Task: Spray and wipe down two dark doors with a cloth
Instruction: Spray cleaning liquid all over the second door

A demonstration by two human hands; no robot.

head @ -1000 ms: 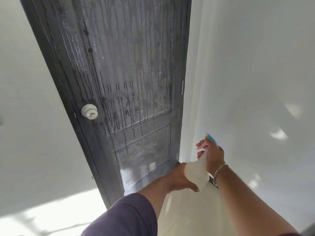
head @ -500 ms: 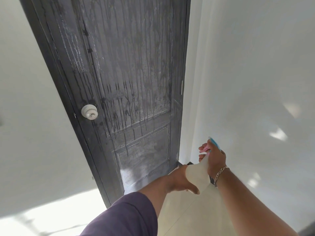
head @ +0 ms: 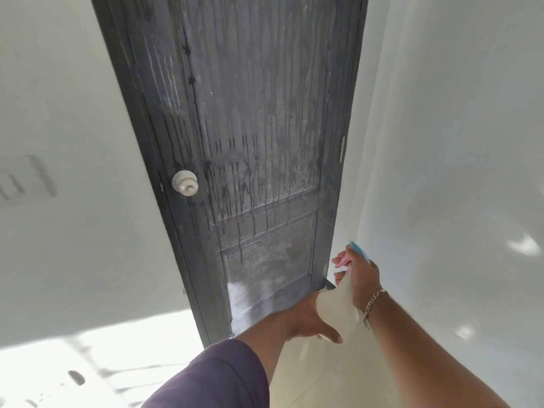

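Observation:
A dark panelled door (head: 253, 136) stands ahead, streaked with wet drip lines, with a white round knob (head: 185, 183) on its left side. My right hand (head: 360, 278) grips the neck of a translucent spray bottle (head: 337, 307) with a pink and blue trigger head, aimed at the door's lower right corner. My left hand (head: 306, 320) reaches low under the bottle, touching its base. No cloth shows in view.
White walls flank the door on both sides. A white switch plate (head: 22, 181) sits on the left wall. The pale tiled floor (head: 309, 375) lies below, with a sunlit patch at lower left.
Both hands and the bottle have shifted slightly lower and to the right. The view has tilted a little, bringing the switch plate in at the left.

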